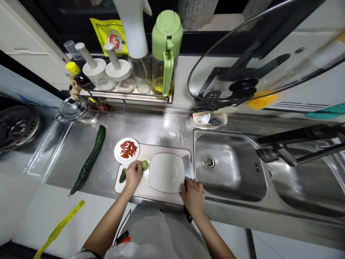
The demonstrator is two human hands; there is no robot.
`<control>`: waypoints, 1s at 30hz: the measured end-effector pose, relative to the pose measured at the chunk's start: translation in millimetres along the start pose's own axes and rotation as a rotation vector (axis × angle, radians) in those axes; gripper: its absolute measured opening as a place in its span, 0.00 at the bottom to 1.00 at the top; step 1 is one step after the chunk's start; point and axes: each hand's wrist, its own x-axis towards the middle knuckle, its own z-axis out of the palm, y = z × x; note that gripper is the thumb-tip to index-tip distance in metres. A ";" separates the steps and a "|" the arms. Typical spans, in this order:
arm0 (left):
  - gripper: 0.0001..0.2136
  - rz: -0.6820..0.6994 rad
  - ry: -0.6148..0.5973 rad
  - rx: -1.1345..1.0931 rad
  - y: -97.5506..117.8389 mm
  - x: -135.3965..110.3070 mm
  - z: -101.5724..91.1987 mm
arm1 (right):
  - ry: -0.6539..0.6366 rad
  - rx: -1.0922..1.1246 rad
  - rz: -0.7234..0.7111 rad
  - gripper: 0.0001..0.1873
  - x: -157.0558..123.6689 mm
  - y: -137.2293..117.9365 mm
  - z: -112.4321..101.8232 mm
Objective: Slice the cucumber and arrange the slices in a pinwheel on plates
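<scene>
My left hand (pixel 134 175) is over the left part of a white cutting board (pixel 117 186), its fingertips closed at a round, pale green cut piece of cucumber (pixel 145 165). A dark green cucumber end (pixel 123 175) shows on the other side of this hand; whether the two pieces join beneath it is hidden. My right hand (pixel 193 194) is wrapped round the black handle of a kitchen knife (pixel 188 166), whose blade lies along the board's right edge. Between my hands, a white squarish plate (pixel 166 172) rests on the board.
A small white plate of red pieces (pixel 128 150) stands behind the board's left corner. Farther left lies a whole cucumber (pixel 90 162). A steel sink (pixel 223 162) is to the right. Jars and a green-topped oil jug (pixel 167 43) line the back shelf. A glass lid (pixel 215 68) leans at upper right.
</scene>
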 end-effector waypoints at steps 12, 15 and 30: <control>0.10 0.014 -0.402 -0.347 51.0 -13.4 -16.0 | 0.184 0.507 -0.545 0.16 29.9 -26.0 -4.9; 0.09 0.045 -0.513 -0.366 67.9 -18.7 -10.3 | 0.150 0.592 -0.619 0.16 39.1 -43.0 -11.1; 0.20 -0.942 -0.891 -0.770 91.1 -22.7 7.3 | 0.082 0.507 -0.600 0.11 36.3 -40.0 -32.4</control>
